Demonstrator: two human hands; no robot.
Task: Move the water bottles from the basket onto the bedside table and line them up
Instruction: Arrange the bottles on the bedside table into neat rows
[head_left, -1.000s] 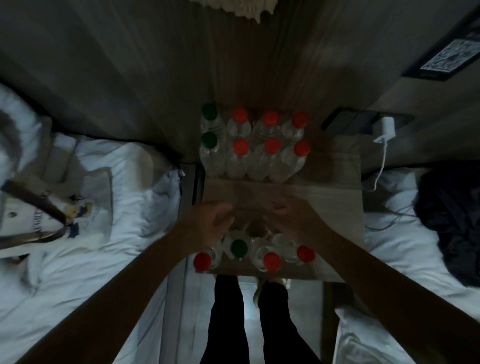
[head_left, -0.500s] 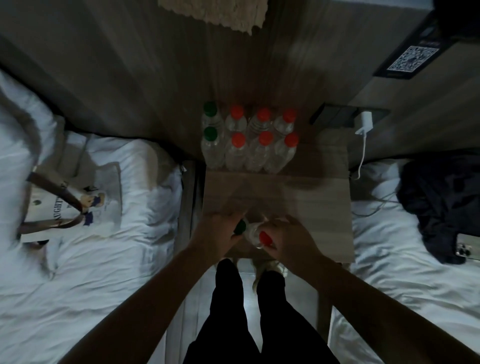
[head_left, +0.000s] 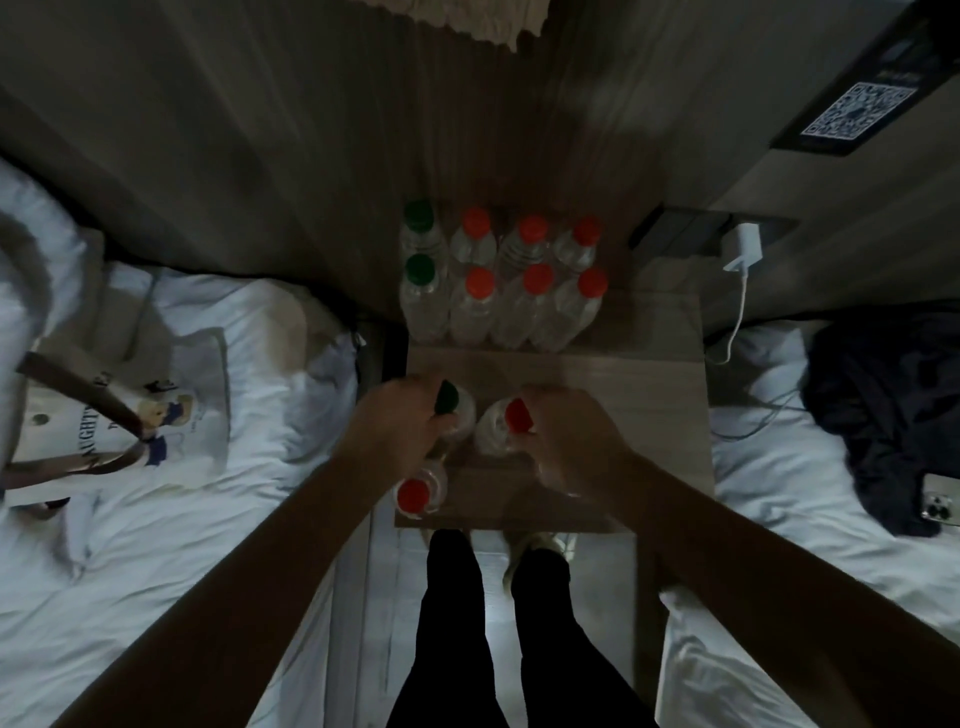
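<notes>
Lone red-capped bottle (head_left: 414, 493) stood on tabletop (head_left: 649, 395), just nearside of left hand (head_left: 402, 426). Left fingers curled round green-capped bottle (head_left: 448, 399); right hand (head_left: 571, 441) fingers curled round second red-capped bottle (head_left: 518, 415). Beyond fingers: eight bottles (head_left: 498, 291), two rows of four.

**Two bottles in hand at the bedside table**

The left hand (head_left: 408, 423) grips a green-capped bottle (head_left: 448, 399). The right hand (head_left: 574, 439) grips a red-capped bottle (head_left: 517, 415) just beside it, at the bedside table (head_left: 654, 400). Beyond the fingertips, eight bottles (head_left: 498, 306) stand in two rows. A third bottle (head_left: 414, 493) stands behind the left fingers.
</notes>
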